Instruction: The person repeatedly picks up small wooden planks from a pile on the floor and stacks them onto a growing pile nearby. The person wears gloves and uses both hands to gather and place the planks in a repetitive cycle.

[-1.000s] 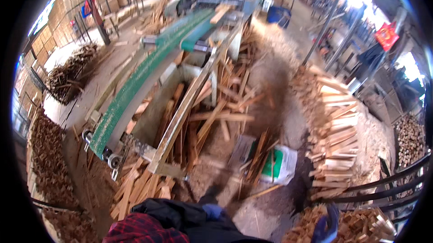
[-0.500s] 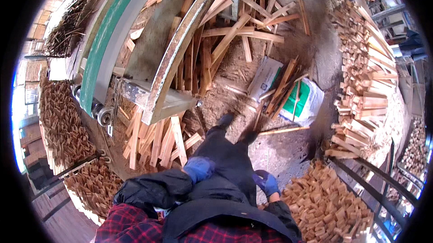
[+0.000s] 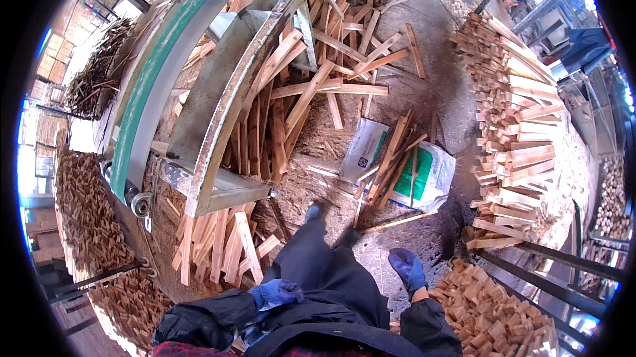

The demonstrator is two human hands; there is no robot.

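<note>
My left hand (image 3: 277, 294), in a blue and purple knit glove, hangs in front of my left thigh with loosely bent fingers and nothing visible in it. Out to the right of my legs is my right hand (image 3: 406, 269), gloved the same way, its fingers partly stretched and bare of any object. Neither hand touches wood. Nearest the left one is a bundle of wooden slats (image 3: 218, 244) under the machine's end. A pile of short wood blocks (image 3: 487, 307) lies beside my right forearm.
A machine with a green belt (image 3: 149, 92) and a rusty metal frame (image 3: 255, 78) stands front left. Loose slats (image 3: 308, 98) are heaped beside it. Ahead, thin sticks lie across a white and green sack (image 3: 434, 175). Stacked wood (image 3: 517, 131) lines the right, near black rails (image 3: 563, 291).
The view has shifted, with the sack and slats now lower and further left. My right hand has swung outward, away from my leg. Both hands remain without any visible object.
</note>
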